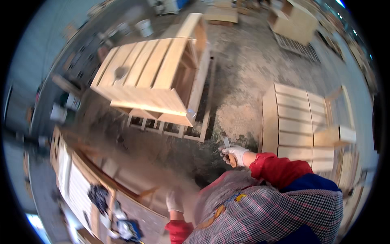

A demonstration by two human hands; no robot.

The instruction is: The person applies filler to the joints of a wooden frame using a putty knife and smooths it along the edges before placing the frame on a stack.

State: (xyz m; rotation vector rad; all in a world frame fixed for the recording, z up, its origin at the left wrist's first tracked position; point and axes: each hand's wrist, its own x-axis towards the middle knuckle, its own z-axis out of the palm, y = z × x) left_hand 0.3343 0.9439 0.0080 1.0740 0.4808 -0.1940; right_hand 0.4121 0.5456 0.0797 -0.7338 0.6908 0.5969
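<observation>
Right hand (pixel 235 155), white glove, clenched around a small wooden-handled tool with a thin pale blade (pixel 228 149); blade points to 11 o'clock. Left hand (pixel 175 200), white glove, blurred, can't tell its grip. Pale slatted wooden crate (pixel 152 75) at 11 o'clock, slatted wooden panel (pixel 298 124) at 2 o'clock.

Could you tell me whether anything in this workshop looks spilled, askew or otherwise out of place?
Yes: a pale patch of sawdust lies spilled across the dark concrete floor, between the large slatted wooden crate and the slatted panel. The crate sits tilted on its wooden frame, not flat.
</observation>
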